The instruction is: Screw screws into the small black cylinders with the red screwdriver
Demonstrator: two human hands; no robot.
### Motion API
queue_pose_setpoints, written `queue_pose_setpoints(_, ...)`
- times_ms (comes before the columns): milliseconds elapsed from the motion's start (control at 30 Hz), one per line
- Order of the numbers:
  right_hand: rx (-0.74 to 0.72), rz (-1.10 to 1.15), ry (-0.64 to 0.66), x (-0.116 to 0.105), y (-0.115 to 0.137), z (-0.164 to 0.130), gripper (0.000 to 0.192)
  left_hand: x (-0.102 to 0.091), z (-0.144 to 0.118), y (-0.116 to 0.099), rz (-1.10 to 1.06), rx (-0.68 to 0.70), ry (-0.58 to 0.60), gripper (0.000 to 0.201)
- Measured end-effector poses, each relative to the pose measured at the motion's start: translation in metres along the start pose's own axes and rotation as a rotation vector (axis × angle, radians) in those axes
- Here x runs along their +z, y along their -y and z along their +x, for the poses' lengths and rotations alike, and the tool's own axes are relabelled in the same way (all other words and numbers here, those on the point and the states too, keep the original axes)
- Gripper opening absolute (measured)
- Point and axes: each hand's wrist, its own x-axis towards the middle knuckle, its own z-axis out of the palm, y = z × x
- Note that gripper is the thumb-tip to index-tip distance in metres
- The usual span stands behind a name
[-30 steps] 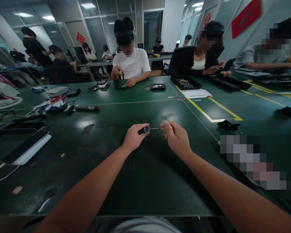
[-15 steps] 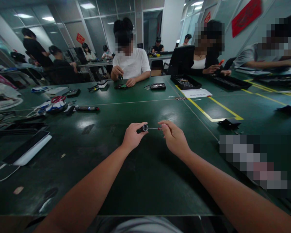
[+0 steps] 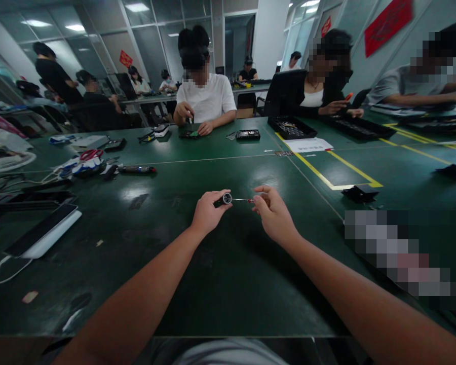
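My left hand (image 3: 209, 210) is closed around a small black cylinder (image 3: 227, 198), whose round end with a pale rim faces me. Between the thumb and fingers of my right hand (image 3: 273, 213) is the red end of a thin screwdriver (image 3: 243, 200). Its metal shaft runs left to the rim of the cylinder; whether the tip touches it or a screw there is too small to tell. The index finger of my right hand is raised off the handle. Both hands are above the green table (image 3: 235, 284).
To the left lie a white-sided box with a strap (image 3: 49, 233), a pen-shaped tool (image 3: 137, 170) and a pile of cables and gloves (image 3: 85, 165). Black parts (image 3: 360, 193) sit at right. Across the table, a person in white (image 3: 205, 101) handles a circuit board (image 3: 190, 134) near black trays (image 3: 292, 128).
The fingers of my right hand have loosened and lifted a little around the screwdriver's red end. My left hand and the cylinder stay in almost the same place.
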Motion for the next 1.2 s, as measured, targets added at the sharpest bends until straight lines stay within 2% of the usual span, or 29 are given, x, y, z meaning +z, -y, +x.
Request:
queue_pose_setpoints(167, 0.267, 0.533, -0.047, 0.000, -0.004, 0.009, 0.030, -0.004, 0.003, 0.002, 0.043, 0.108, -0.047, 0.037)
queue_pose_setpoints(267, 0.339, 0.615, -0.093, -0.002, -0.008, 0.013, 0.032, -0.003, 0.003, 0.004, 0.073, 0.089, -0.021, 0.040)
queue_pose_setpoints(533, 0.153, 0.364, -0.103, -0.001, -0.014, 0.010, 0.027, 0.000, 0.001, 0.001, 0.069, 0.082, 0.016, 0.041)
queue_pose_setpoints(800, 0.058, 0.102, -0.142, -0.003, -0.011, 0.010, 0.027, 0.002, -0.001, 0.001, 0.043, 0.102, 0.017, 0.042)
queue_pose_setpoints(900, 0.024, 0.027, -0.096, -0.004, -0.005, 0.007, 0.030, 0.003, -0.001, 0.002, 0.032, 0.096, 0.013, 0.042)
queue_pose_setpoints(1000, -0.009, 0.046, -0.019, -0.004, 0.002, 0.001, 0.036, 0.004, 0.000, 0.002, 0.028, 0.091, 0.013, 0.043)
queue_pose_setpoints(1100, -0.064, -0.007, -0.003, -0.003, 0.006, -0.003, 0.042, 0.005, 0.000, 0.003, 0.024, 0.085, 0.024, 0.042)
queue_pose_setpoints(1200, -0.102, -0.111, -0.021, -0.002, 0.004, -0.004, 0.033, 0.005, 0.001, 0.003, 0.014, 0.073, 0.023, 0.041)
